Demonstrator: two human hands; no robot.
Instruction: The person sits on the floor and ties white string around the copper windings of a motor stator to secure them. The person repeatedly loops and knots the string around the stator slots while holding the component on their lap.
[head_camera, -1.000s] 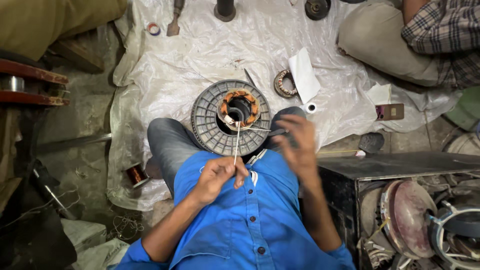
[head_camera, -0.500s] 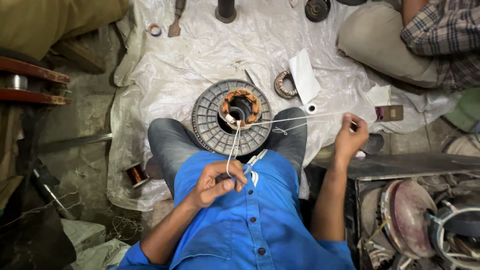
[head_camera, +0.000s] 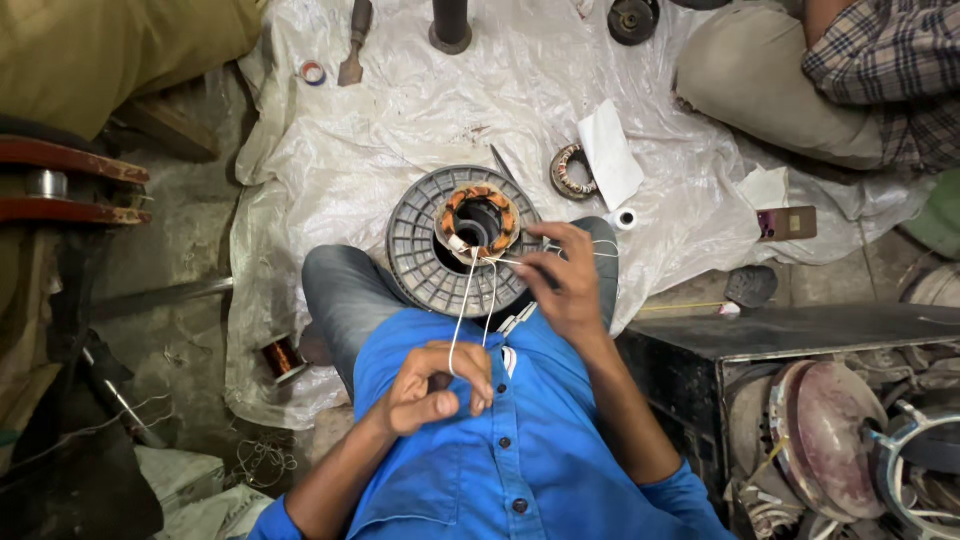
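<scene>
currently: lacing the stator coils with white thread

stator (head_camera: 478, 222) sits at frame centre on a grey ribbed housing (head_camera: 415, 245), on the person's lap. left hand (head_camera: 437, 386), lower centre, fingers curled shut on the white thread (head_camera: 462, 310). right hand (head_camera: 568, 280) pinches the thread beside the copper windings. judged next: pull taut, keeping tension even.

A small flat brown box (head_camera: 787, 222) with a pale label on one end lies on the white plastic sheet (head_camera: 400, 120), near its right edge, just below a crumpled white scrap of paper (head_camera: 765, 187). A folded white paper (head_camera: 611, 152) lies tilted beside a small ring-shaped part (head_camera: 568, 172). I see no signs and no screens anywhere, and nothing more can be made out of the label.
</scene>
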